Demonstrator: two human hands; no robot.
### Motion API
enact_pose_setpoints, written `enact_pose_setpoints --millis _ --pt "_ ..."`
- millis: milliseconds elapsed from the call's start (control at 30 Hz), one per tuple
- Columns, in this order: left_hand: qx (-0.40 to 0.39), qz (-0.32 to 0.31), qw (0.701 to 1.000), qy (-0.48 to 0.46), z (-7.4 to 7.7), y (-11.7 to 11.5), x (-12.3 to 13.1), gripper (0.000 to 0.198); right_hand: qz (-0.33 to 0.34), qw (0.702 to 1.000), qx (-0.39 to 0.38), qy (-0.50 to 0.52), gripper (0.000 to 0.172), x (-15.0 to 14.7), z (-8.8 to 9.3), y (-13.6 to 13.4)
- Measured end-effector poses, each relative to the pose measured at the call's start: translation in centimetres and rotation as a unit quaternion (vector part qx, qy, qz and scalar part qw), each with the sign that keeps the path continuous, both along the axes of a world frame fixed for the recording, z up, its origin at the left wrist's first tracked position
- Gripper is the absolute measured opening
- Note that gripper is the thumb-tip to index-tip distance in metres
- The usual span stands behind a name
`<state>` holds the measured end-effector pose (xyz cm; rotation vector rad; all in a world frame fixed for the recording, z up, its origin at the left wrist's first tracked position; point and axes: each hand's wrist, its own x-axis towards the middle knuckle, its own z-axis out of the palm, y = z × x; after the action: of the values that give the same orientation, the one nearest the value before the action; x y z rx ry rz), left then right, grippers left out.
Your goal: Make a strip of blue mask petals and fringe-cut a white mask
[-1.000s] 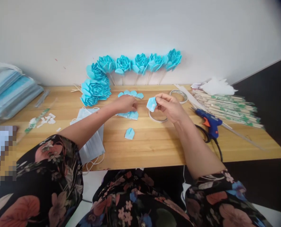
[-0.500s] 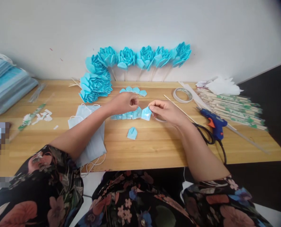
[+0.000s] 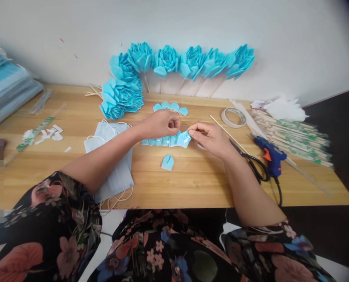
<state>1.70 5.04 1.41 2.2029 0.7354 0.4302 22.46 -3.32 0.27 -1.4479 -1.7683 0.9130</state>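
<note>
While the right hand (image 3: 208, 138) is suitably edge-pinching the presumably light, creasable blue piece (image 3: 183, 139), the left hand (image 3: 163, 124) is showing curled fingers, contents unclear.

Here's the wooden tabletop (image 3: 198, 184) spanning mid-frame: face masks (image 3: 115, 186) centre-left, folded blue petal (image 3: 167, 162) just below centre, glue gun (image 3: 274, 158) right!

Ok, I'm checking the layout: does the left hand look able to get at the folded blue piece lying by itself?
Probably yes: the folded blue piece lies uncovered on the table, and only a low row of blue pieces seems to lie between it and the left hand.
</note>
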Motion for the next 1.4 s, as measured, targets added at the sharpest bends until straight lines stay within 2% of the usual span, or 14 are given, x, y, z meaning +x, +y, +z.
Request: enact_pose_setpoints --millis 300,533,1000,1400 --pt "0.001 -0.009 1.000 -0.007 -0.14 0.05 -0.03 0.006 -0.005 1.000 0.017 -0.023 0.021 -0.03 -0.50 0.06" --pt "-0.043 -0.021 0.999 -0.022 -0.18 0.11 -0.01 0.005 -0.007 0.999 0.032 -0.037 0.021 -0.09 -0.46 0.13" --pt "-0.087 -0.054 0.993 -0.056 -0.54 0.35 -0.03 0.019 -0.003 0.997 0.047 -0.058 0.020 -0.15 -0.46 0.06" --pt "-0.040 -0.020 0.997 -0.058 -0.78 0.68 -0.21 0.017 0.030 0.999 0.034 -0.024 0.021 0.38 0.32 -0.20"
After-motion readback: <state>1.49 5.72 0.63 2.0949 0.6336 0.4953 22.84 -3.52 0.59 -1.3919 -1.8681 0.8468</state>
